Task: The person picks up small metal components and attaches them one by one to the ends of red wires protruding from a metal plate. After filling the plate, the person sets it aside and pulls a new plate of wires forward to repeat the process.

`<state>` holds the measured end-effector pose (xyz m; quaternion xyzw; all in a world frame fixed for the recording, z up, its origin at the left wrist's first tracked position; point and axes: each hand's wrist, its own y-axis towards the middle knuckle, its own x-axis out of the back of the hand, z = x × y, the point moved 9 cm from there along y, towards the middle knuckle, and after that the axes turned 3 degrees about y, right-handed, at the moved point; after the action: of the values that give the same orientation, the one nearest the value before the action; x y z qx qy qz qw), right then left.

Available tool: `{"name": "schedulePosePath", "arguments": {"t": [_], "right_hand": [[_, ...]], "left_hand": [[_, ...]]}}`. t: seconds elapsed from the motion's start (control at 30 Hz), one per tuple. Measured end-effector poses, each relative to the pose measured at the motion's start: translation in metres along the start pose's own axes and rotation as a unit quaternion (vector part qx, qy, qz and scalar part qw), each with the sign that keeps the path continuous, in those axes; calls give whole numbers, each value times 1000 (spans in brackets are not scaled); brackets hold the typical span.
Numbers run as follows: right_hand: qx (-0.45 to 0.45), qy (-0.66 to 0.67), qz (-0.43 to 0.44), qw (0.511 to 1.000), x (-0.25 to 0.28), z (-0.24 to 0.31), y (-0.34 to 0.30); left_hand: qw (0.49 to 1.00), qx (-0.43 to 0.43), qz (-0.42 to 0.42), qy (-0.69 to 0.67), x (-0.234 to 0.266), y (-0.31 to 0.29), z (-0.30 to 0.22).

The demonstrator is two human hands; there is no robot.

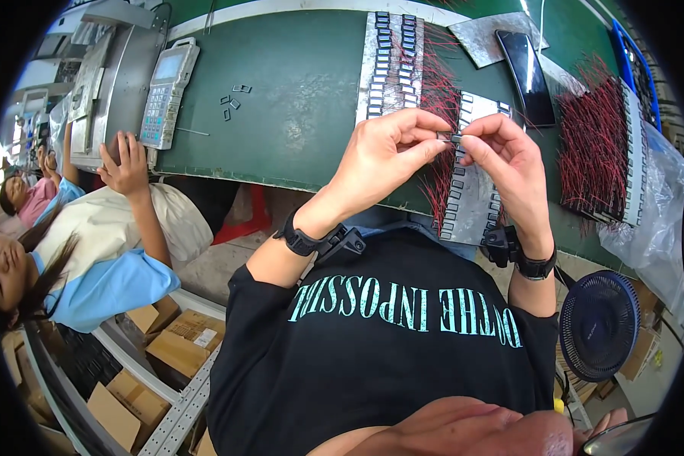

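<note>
My left hand (384, 156) and my right hand (513, 156) meet over the near edge of the green table. Between their pinched fingertips is a small dark rectangular part (456, 138), mostly covered by the fingers. Beneath my hands lies a metal plate (475, 186) with rows of small black-rimmed rectangular parts. Thin red wires (439, 87) spread out along its left side. Farther off, left of these wires, a second metal plate (395, 64) carries similar rows of parts.
A black phone (526, 76) rests partly on a bare metal sheet (482, 39). More red wires (594, 144) are bunched at the right. Several loose rectangular frames (234, 101) lie left, near a keypad device (169, 95). A co-worker's hand (127, 167) is beside it. A dark fan (600, 325) stands lower right.
</note>
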<state>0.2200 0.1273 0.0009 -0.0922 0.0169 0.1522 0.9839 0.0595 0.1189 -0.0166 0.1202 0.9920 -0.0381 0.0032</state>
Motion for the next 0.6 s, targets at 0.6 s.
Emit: {"name": "schedulePosePath", "arguments": {"t": [0.6], "right_hand": [[-57,94,74,991,-13,-11,6]], "left_hand": [[988,-57,32,143,-12,-6,-41]]}}
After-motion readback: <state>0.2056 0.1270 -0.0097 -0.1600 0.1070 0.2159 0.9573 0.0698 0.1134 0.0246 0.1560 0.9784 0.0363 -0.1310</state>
